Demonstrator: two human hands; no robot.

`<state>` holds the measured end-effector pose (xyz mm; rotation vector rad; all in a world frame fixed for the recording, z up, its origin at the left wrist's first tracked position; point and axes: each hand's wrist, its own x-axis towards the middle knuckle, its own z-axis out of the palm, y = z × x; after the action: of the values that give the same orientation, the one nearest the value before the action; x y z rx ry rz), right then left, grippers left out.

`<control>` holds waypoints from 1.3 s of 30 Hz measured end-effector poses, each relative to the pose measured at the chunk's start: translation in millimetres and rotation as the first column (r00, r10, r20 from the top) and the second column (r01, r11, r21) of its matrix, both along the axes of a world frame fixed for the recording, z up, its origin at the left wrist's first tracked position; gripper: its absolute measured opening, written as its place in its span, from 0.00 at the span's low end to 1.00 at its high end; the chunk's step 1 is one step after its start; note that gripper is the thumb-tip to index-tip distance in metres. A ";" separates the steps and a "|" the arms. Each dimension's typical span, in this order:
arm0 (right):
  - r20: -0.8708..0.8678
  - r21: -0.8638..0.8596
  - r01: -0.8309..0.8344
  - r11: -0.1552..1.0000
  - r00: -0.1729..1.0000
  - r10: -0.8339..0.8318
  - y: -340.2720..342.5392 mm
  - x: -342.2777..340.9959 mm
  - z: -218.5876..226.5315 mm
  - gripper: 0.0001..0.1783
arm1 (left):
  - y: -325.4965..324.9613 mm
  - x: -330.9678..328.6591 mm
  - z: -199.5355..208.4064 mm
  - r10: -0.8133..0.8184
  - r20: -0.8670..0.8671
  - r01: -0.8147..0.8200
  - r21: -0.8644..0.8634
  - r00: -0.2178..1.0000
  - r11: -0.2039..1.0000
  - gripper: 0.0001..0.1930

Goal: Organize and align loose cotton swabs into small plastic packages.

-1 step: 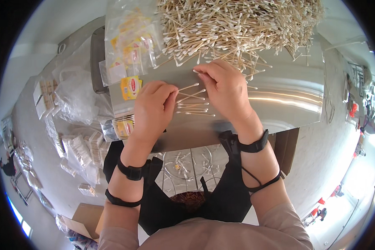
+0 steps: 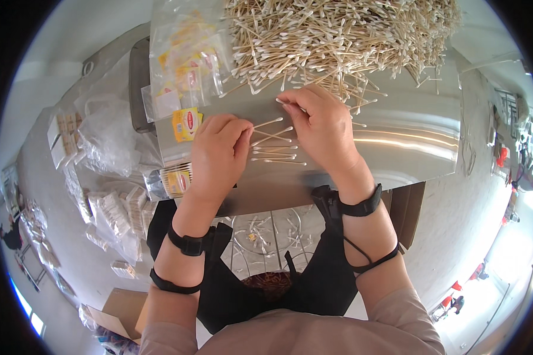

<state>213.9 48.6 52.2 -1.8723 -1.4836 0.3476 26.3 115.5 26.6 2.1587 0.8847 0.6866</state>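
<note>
My right hand (image 2: pixel 323 121) is closed in a pinch on a cotton swab (image 2: pixel 279 100). One white tip of that swab pokes out past the fingertips, and the rest is hidden by the hand. To its left, my left hand (image 2: pixel 218 155) is also closed, thumb against fingers, at the end of another cotton swab (image 2: pixel 269 123). Below this lie several loose swabs (image 2: pixel 276 147) on the metal tabletop, between the two hands, some crossing. A big heap of wooden-stick cotton swabs (image 2: pixel 337 35) spreads over the table's far side, just beyond my right hand.
Clear plastic bags with yellow cards (image 2: pixel 189 62) lie at the table's far left. A yellow label card (image 2: pixel 187 124) and a filled swab packet (image 2: pixel 175 180) sit beside my left hand. Farther left are bagged bundles (image 2: pixel 114 213); a cardboard box (image 2: pixel 121 310) stands at lower left.
</note>
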 end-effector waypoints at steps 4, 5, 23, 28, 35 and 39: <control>0.001 -0.036 0.004 0.999 1.000 -0.004 1.0 1.0 1.2 0.04 | -3.4 6.3 5.9 0.049 -0.021 -0.049 0.037 0.999 0.998 0.06; 0.001 -0.036 0.003 0.999 1.000 -0.003 1.0 1.3 0.1 0.04 | -3.6 7.1 5.4 0.050 -0.021 -0.049 0.037 0.999 0.998 0.06; 0.147 -0.018 -0.104 0.994 0.984 0.105 3.5 1.0 -10.8 0.06 | -0.5 10.0 1.6 -0.041 0.023 0.039 0.081 0.999 0.996 0.06; 0.138 0.004 -0.133 0.991 0.982 0.131 4.9 -1.3 -14.3 0.05 | 0.1 10.5 -1.6 -0.166 0.015 0.164 0.099 0.986 0.981 0.07; 0.182 -0.041 -0.239 0.970 0.953 0.242 4.4 -22.2 -8.6 0.09 | -1.6 5.6 1.8 -0.050 0.154 0.045 0.040 0.987 0.998 0.10; 0.020 -0.046 -0.260 0.964 0.965 0.261 -1.5 -18.9 -3.8 0.07 | -6.2 7.9 -1.4 0.103 0.274 -0.008 -0.328 0.956 0.945 0.08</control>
<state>195.0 47.1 48.3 -1.7210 -1.7582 0.4834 34.2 109.3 25.2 1.6964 0.8382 0.7997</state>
